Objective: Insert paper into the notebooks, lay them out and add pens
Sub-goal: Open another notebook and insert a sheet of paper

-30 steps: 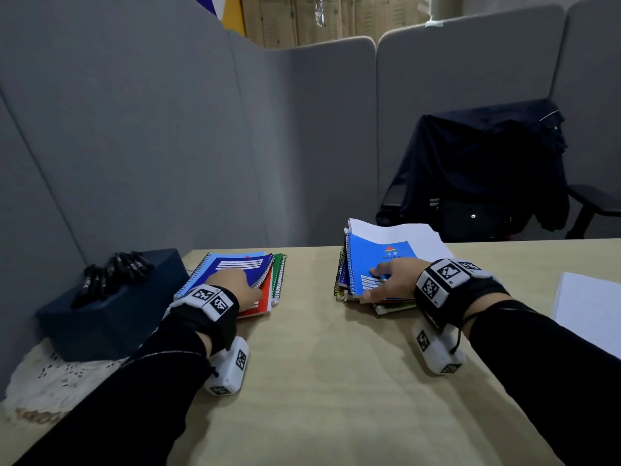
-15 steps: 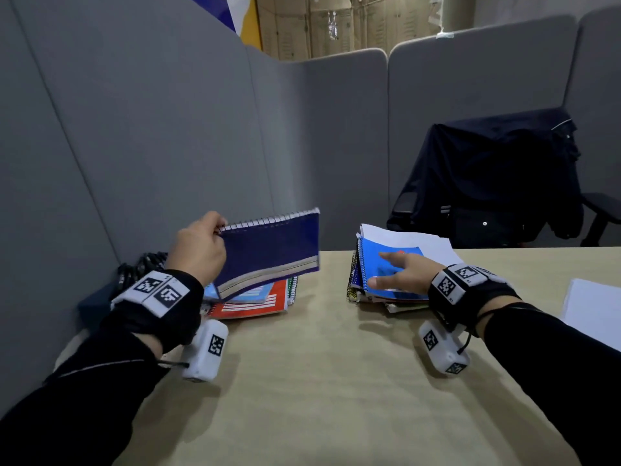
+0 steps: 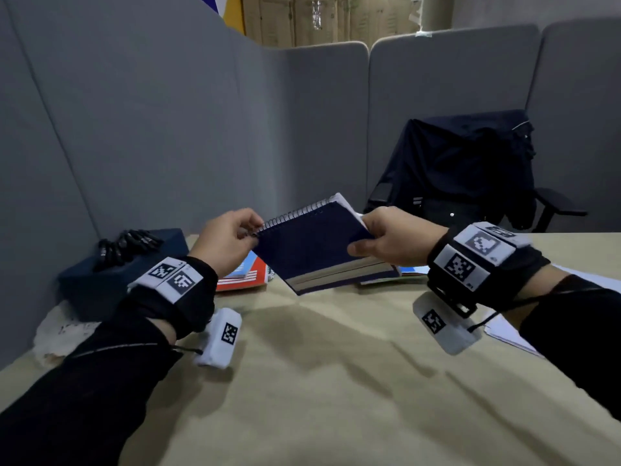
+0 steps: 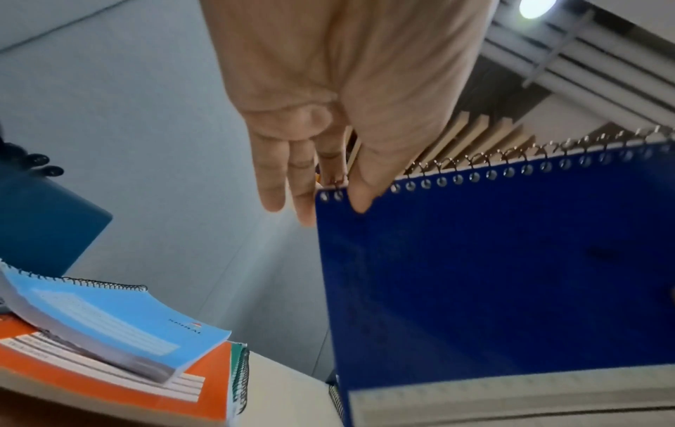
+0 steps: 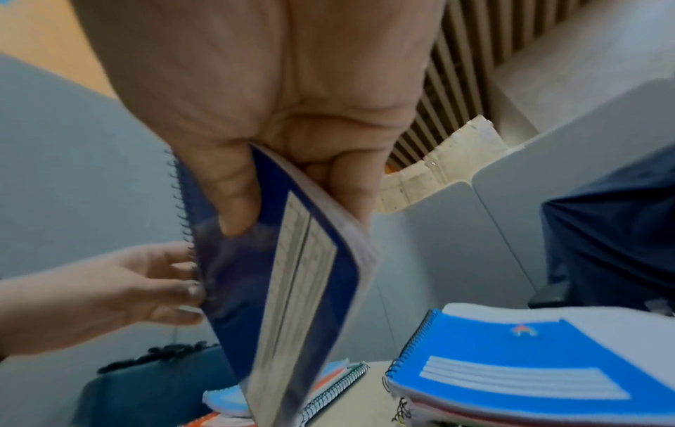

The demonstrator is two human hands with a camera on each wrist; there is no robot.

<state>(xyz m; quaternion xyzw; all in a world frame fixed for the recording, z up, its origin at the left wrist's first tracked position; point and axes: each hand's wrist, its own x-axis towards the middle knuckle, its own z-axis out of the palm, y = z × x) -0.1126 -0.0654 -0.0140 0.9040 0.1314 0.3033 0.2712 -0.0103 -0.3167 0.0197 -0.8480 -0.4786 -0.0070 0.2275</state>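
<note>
A dark blue spiral notebook [image 3: 312, 243] hangs tilted in the air above the table, between both hands. My left hand [image 3: 250, 230] pinches its spiral corner, thumb on the cover [image 4: 359, 199]. My right hand [image 3: 359, 238] grips the opposite edge, thumb on the cover [image 5: 233, 208] and fingers behind. White paper [image 3: 342, 200] sticks out at the notebook's top. A left stack has a light blue notebook [image 4: 120, 326] on an orange one [image 4: 109, 390]. A right stack, topped by a light blue notebook [image 5: 529, 367], is mostly hidden behind my right wrist in the head view. Black pens [image 3: 127, 243] lie on a dark box.
The dark blue box [image 3: 111, 280] stands at the far left on a white lace cloth [image 3: 57, 331]. Loose white sheets [image 3: 504, 334] lie at the right. Grey partitions [image 3: 151, 129] wall the table; a chair with a dark jacket [image 3: 470, 176] stands behind it.
My left hand lifted the dark blue notebook off the left stack and carried it to the middle. My right hand left the right stack and took hold of the notebook's other edge.
</note>
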